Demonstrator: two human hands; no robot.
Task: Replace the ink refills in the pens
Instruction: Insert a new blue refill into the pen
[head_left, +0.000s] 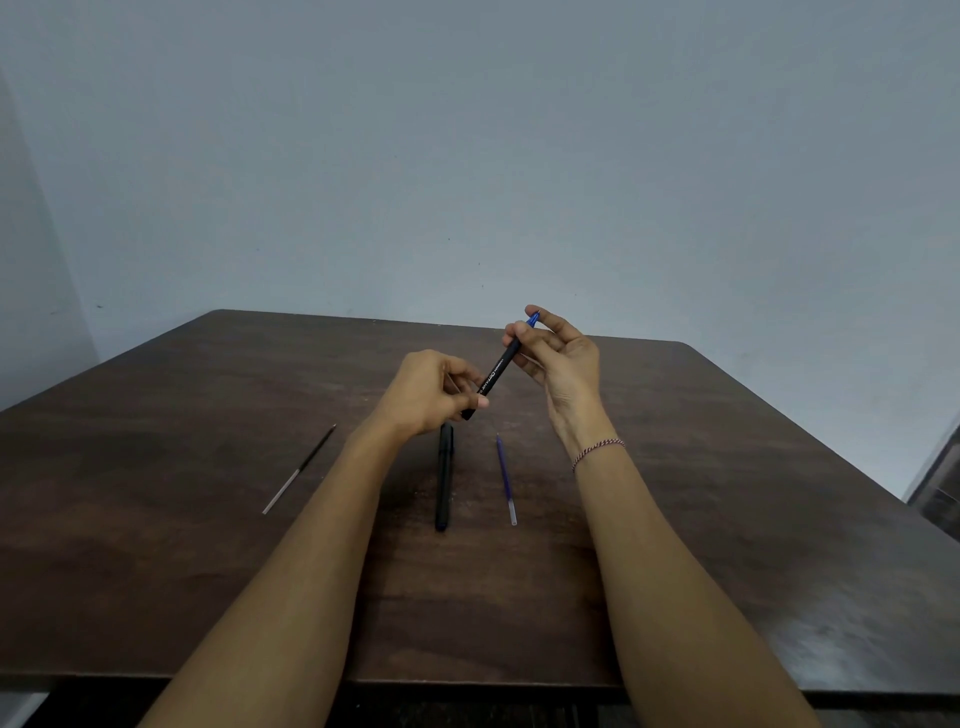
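A black pen with white lettering and a blue tip section (500, 368) is held tilted above the table, between both hands. My left hand (428, 391) grips its lower end; my right hand (558, 354) pinches the upper blue end between fingertips. Below them a second black pen (444, 475) lies lengthwise on the dark wooden table (727, 493). A blue ink refill (505, 479) lies to the right of that pen. A black ink refill with a clear end (300, 467) lies further left, at an angle.
The table's far edge meets a pale blue-grey wall (467, 156). A dark object (940, 483) stands off the table's right side. My right wrist wears a red and white thread band (597, 451).
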